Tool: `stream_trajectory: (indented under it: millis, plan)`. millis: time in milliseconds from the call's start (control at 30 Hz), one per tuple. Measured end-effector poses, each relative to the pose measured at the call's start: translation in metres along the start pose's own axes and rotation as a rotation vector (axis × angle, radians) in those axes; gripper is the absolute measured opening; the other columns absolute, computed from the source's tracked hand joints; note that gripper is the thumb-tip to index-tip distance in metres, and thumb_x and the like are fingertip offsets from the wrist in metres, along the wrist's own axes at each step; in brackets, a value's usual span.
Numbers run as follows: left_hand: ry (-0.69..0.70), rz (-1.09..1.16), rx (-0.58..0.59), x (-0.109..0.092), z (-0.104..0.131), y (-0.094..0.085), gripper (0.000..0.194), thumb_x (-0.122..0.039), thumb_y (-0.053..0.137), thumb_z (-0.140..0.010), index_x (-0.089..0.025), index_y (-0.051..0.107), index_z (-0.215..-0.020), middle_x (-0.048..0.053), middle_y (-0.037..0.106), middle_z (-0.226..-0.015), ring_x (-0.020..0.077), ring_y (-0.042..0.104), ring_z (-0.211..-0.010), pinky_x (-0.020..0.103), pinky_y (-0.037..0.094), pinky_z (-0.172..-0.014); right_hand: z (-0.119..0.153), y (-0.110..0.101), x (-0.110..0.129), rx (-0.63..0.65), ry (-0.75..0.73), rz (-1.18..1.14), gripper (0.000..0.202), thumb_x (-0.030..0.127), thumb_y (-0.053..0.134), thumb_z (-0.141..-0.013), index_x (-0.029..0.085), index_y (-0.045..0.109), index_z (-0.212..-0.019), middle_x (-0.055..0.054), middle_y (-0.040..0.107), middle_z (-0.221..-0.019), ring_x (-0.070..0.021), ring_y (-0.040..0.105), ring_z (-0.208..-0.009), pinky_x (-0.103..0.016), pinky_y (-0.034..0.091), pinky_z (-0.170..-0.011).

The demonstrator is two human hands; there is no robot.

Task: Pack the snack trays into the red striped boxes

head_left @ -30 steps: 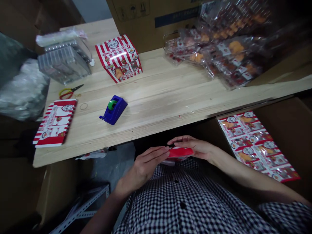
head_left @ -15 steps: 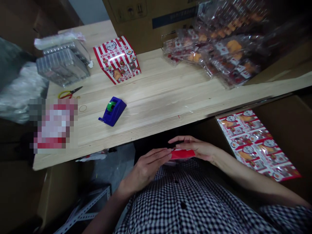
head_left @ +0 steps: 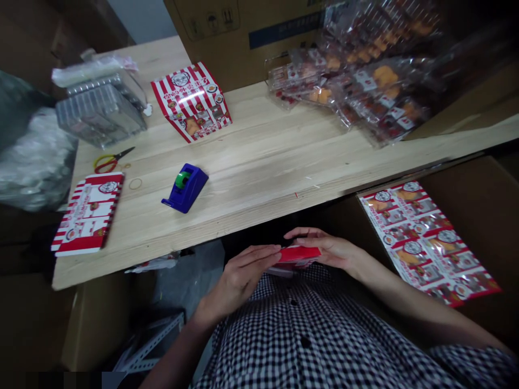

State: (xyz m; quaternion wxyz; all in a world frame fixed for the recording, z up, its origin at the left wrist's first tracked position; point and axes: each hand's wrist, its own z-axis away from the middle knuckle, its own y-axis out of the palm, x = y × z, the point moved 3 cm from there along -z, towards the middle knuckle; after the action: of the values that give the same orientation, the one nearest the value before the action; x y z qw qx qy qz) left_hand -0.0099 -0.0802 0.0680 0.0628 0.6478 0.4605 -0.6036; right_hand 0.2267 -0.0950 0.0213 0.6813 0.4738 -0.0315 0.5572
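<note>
Close to my body, below the table's front edge, a red package [head_left: 298, 254] sits between my two hands. Its red top face shows, with a clear plastic-like edge under it; the rest is hidden. My left hand [head_left: 249, 273] grips its left end, fingers together over the top. My right hand [head_left: 328, 248] holds its right end, with the upper fingers slightly raised and the others around the far side. A blue tape dispenser [head_left: 190, 189] with a green core stands on the wooden table, in front of and left of my hands.
On the table [head_left: 251, 156] lie flat red-and-white cartons [head_left: 87, 213], scissors [head_left: 109, 161], clear plastic cases [head_left: 101, 113] and a folded striped box [head_left: 192, 102]. Clear packs of toys [head_left: 365, 92] are heaped back right. Printed sheets [head_left: 430, 243] rest on a cardboard box at right.
Both hands keep hold of the red package, which is tilted a little so more of its red face shows. The whole view has shifted slightly.
</note>
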Motion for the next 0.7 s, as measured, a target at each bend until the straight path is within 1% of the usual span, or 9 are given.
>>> stream_trajectory:
  millis: [67,133,200,267,367,467,533,600,700]
  plan:
    - [-0.020,0.006,-0.026,0.003,-0.001,0.001,0.052,-0.001,0.053,-0.093,-0.025,0.057,-0.138,0.009,0.062,-0.138,0.0209,0.059,-0.126,0.043,0.055,-0.103,0.003,0.003,0.002,-0.025,-0.094,0.043,0.032,0.030,0.076,-0.084,0.022,0.071,-0.115,-0.002,0.076,-0.100,-0.0113,0.071,-0.087,-0.021,0.053,-0.080]
    - [-0.020,0.015,-0.052,0.003,-0.002,0.002,0.050,-0.002,0.054,-0.093,-0.025,0.058,-0.137,0.009,0.063,-0.136,0.0207,0.060,-0.124,0.043,0.056,-0.101,0.008,0.010,0.005,-0.023,-0.142,0.112,0.038,0.032,0.078,-0.082,0.023,0.071,-0.118,-0.003,0.075,-0.107,-0.0131,0.070,-0.095,-0.023,0.053,-0.084]
    - [-0.012,0.023,-0.059,0.003,-0.003,0.001,0.050,-0.003,0.054,-0.093,-0.025,0.058,-0.137,0.009,0.064,-0.135,0.0207,0.061,-0.123,0.043,0.056,-0.101,0.013,0.017,0.006,-0.008,-0.127,0.136,0.044,0.028,0.081,-0.077,0.024,0.070,-0.120,-0.004,0.076,-0.109,-0.0152,0.071,-0.096,-0.026,0.053,-0.086]
    - [-0.009,0.029,-0.060,0.002,-0.004,0.001,0.050,-0.003,0.054,-0.093,-0.026,0.058,-0.137,0.009,0.064,-0.135,0.0206,0.061,-0.123,0.044,0.056,-0.101,0.016,0.019,0.006,-0.011,-0.100,0.081,0.047,0.023,0.082,-0.075,0.025,0.070,-0.120,-0.003,0.077,-0.107,-0.0159,0.072,-0.094,-0.029,0.054,-0.087]
    - [-0.019,0.030,-0.060,0.001,-0.004,0.000,0.050,-0.002,0.054,-0.093,-0.026,0.058,-0.137,0.008,0.064,-0.135,0.0200,0.061,-0.122,0.043,0.056,-0.101,0.016,0.015,0.001,-0.007,-0.080,-0.030,0.049,0.019,0.081,-0.074,0.025,0.069,-0.121,-0.004,0.077,-0.106,-0.0154,0.073,-0.092,-0.029,0.055,-0.088]
    - [-0.038,0.027,-0.056,0.002,-0.003,0.001,0.050,-0.002,0.054,-0.093,-0.026,0.059,-0.136,0.008,0.063,-0.135,0.0195,0.061,-0.122,0.041,0.056,-0.101,0.013,0.008,-0.005,-0.011,-0.081,-0.052,0.049,0.018,0.081,-0.075,0.026,0.067,-0.121,-0.002,0.077,-0.104,-0.0143,0.072,-0.090,-0.028,0.055,-0.086]
    - [-0.054,0.029,-0.060,0.004,-0.001,0.002,0.049,-0.003,0.054,-0.093,-0.026,0.059,-0.136,0.008,0.064,-0.135,0.0196,0.061,-0.122,0.041,0.055,-0.101,0.013,0.006,-0.006,-0.053,-0.130,0.029,0.047,0.019,0.080,-0.077,0.028,0.067,-0.121,-0.001,0.076,-0.106,-0.0139,0.071,-0.091,-0.027,0.054,-0.085]
    - [-0.076,0.031,-0.060,0.007,0.001,0.004,0.049,-0.004,0.053,-0.094,-0.027,0.059,-0.136,0.008,0.064,-0.135,0.0198,0.061,-0.123,0.042,0.055,-0.102,0.014,0.008,-0.003,-0.098,-0.208,0.187,0.041,0.023,0.079,-0.080,0.028,0.068,-0.119,-0.002,0.074,-0.110,-0.0146,0.070,-0.095,-0.027,0.053,-0.085]
    - [-0.111,0.036,-0.068,0.013,0.001,0.005,0.047,-0.006,0.053,-0.095,-0.028,0.060,-0.135,0.007,0.064,-0.136,0.0196,0.061,-0.122,0.042,0.055,-0.102,0.014,0.015,0.004,-0.130,-0.321,0.455,0.026,0.031,0.073,-0.087,0.026,0.073,-0.113,-0.004,0.073,-0.115,-0.0182,0.068,-0.105,-0.032,0.051,-0.094]
